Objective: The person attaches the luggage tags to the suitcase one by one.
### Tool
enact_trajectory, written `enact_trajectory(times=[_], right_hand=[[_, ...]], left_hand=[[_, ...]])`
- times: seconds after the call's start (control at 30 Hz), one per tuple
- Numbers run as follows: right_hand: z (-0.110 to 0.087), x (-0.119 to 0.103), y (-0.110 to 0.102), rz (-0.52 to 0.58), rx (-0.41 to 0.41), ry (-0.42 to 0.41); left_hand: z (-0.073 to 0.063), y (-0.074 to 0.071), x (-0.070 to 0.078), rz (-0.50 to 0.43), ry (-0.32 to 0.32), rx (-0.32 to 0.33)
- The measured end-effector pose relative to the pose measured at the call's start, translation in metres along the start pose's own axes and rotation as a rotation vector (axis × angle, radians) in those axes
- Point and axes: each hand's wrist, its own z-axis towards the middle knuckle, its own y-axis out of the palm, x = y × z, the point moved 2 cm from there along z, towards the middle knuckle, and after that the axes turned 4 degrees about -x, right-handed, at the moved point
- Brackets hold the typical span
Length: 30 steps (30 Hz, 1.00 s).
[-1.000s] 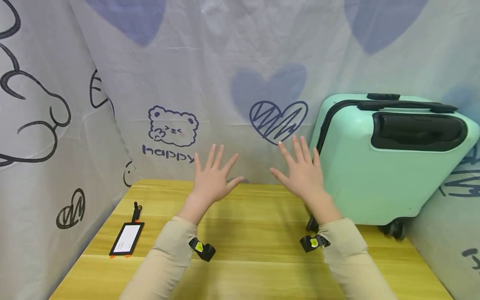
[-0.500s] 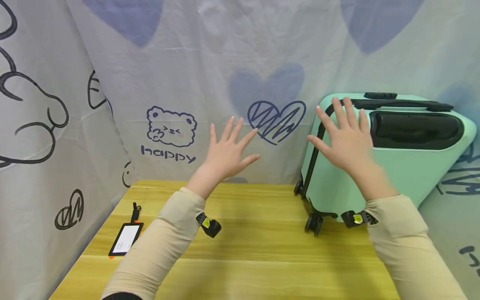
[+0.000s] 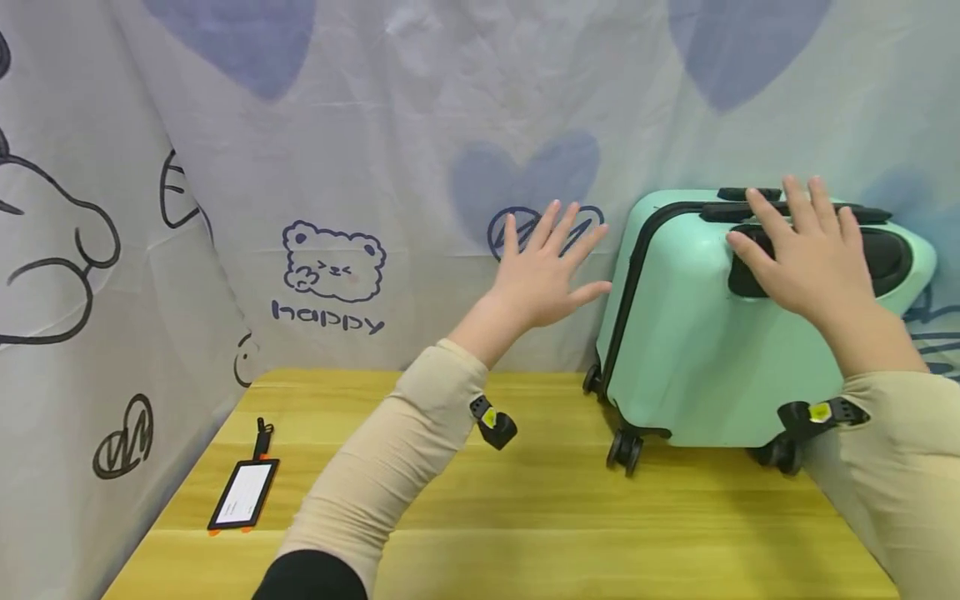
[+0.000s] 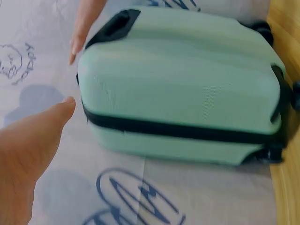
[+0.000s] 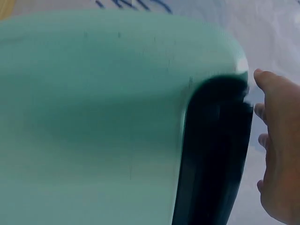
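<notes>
A mint-green suitcase (image 3: 697,350) with a black handle and black recessed panel stands upright on its wheels at the right of the table. My right hand (image 3: 817,258), fingers spread, overlaps the black panel and handle in the head view. In the right wrist view the same hand (image 5: 281,145) is beside the panel's edge with nothing in its fingers. My left hand (image 3: 536,279) is raised left of the suitcase, fingers straight and spread. The left wrist view has its thumb (image 4: 58,112) near the suitcase's upper corner.
A black luggage tag (image 3: 243,493) with a white card lies at the left of the wooden table (image 3: 480,550). A printed cloth (image 3: 420,150) hangs behind the table and along its sides. Each wrist carries a small black camera.
Both hands have moved right, the right one from beside the suitcase to in front of its upper part. The left has followed towards the suitcase. The view has shifted slightly; suitcase and tag stay put.
</notes>
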Motion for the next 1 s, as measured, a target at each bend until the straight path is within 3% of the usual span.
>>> enact_trajectory(times=[0.33,0.57,0.8,1.0], right_hand=[[0.005,0.042,0.002,0.043,0.014,0.061],[0.001,0.077,0.006,0.078,0.003,0.135],[-0.008,0.103,0.006,0.157,-0.018,0.178],[-0.010,0.105,0.005,0.178,0.004,0.183]], left_hand=[[0.027,-0.004,0.062,0.007,0.040,-0.005],[0.042,0.004,0.091,-0.030,0.067,-0.008],[0.051,0.011,0.103,-0.116,0.122,0.023],[0.055,0.011,0.099,-0.127,0.155,0.022]])
